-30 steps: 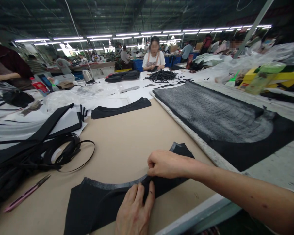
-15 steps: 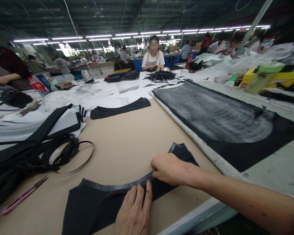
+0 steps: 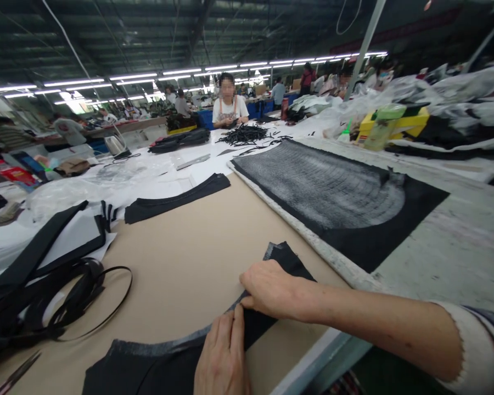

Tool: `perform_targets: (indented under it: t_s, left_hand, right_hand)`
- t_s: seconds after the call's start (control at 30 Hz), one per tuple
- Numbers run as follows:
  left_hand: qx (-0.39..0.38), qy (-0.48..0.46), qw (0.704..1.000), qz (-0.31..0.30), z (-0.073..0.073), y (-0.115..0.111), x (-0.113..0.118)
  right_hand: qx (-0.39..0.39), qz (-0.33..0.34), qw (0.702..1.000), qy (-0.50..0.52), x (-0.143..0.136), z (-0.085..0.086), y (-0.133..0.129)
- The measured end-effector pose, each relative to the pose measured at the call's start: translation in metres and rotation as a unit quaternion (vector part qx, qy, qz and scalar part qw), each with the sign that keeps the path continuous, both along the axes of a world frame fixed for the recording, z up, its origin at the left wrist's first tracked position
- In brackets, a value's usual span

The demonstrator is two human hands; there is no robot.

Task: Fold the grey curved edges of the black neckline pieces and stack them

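Here, the black cloth (image 3: 156, 365) lies under my flat, open left grip (image 3: 222, 354) and curled right grip (image 3: 245, 292), whose pinch I cannot tell.

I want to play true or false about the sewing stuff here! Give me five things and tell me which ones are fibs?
1. The left hand and right hand touch the same black cloth. True.
2. That cloth is bright yellow all over. False: it is black, with a greyish strip along its curved edge.
3. Another curved black piece lies farther away than the hands. True.
4. The yellow box is on the left side of the picture. False: it is on the right.
5. The pointed tool is in the right hand. False: it lies at the bottom left, away from both hands.
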State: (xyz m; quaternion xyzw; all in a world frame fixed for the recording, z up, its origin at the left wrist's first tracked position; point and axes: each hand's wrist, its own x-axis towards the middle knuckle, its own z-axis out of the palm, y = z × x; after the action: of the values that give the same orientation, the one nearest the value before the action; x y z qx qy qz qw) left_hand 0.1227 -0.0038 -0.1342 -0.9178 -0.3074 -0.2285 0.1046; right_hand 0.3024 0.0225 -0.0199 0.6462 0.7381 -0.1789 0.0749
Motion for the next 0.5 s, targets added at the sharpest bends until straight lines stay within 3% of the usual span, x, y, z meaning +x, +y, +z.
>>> perform_targets:
  t_s: [0.3,0.5]
  left_hand:
    - [-0.038,0.037,0.999,0.009,-0.005,-0.002,0.009]
    - [-0.031,0.061,0.998,0.016,0.001,-0.002,0.012]
  right_hand:
    - [-0.036,0.021,0.997,0.059,0.07,-0.005,0.022]
    - [-0.033,0.012,0.998,0.052,0.074,-0.013,0.025]
